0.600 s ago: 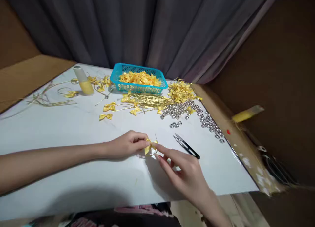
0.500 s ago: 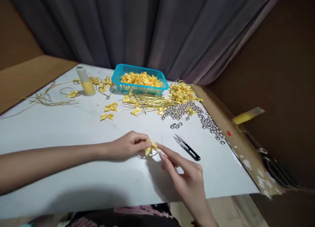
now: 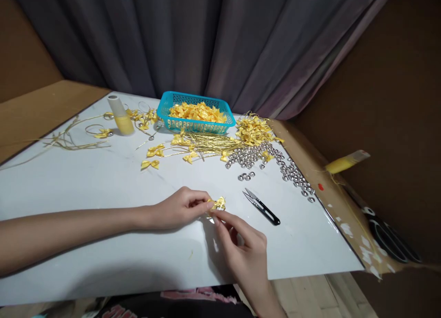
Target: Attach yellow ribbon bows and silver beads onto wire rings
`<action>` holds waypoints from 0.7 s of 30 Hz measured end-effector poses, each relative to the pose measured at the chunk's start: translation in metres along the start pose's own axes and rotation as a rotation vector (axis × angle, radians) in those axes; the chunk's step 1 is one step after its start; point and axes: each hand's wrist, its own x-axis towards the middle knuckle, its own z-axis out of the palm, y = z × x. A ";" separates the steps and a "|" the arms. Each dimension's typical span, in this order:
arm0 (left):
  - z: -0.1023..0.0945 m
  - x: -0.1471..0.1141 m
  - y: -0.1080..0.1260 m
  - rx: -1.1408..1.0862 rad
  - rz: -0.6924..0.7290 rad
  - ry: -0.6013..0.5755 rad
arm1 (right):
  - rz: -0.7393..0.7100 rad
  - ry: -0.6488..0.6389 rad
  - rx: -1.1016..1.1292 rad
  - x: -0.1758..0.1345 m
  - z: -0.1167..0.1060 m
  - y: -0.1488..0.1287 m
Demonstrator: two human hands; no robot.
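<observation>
My left hand (image 3: 186, 207) pinches a yellow ribbon bow (image 3: 219, 202) between thumb and fingers, just above the white tabletop. Close under the bow, my right hand (image 3: 241, 244) has its thumb and forefinger brought together. Whatever lies between those right fingertips is too small and covered to make out. The fingers hide part of the bow and most of the gold cord around it. To the right of the hands, black-handled thread snips (image 3: 262, 207) lie with their blades pointing away from me.
Behind the hands stands a blue basket (image 3: 198, 125) of yellow bows. Gold cords (image 3: 213, 143), silver ring-like beads (image 3: 248, 156) and a pile of corded bows (image 3: 255, 129) lie nearby. A thread spool (image 3: 120, 116) stands left; another spool (image 3: 347, 161) and black scissors (image 3: 392, 240) are at the right.
My right hand has moved left and its fingertips have closed in under the bow. The bow has turned in my left fingers, and the cord loop shows less than before.
</observation>
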 end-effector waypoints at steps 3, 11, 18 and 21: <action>0.001 -0.001 0.002 0.005 -0.005 0.027 | -0.093 -0.035 -0.061 -0.002 0.002 0.001; 0.003 0.000 0.005 -0.026 -0.018 0.033 | -0.251 -0.100 -0.176 0.000 -0.002 0.009; 0.004 -0.001 0.007 -0.036 -0.026 0.022 | -0.079 -0.046 -0.088 -0.001 0.001 0.013; 0.004 -0.002 0.007 -0.057 -0.029 0.016 | -0.043 -0.050 -0.078 -0.001 0.002 0.012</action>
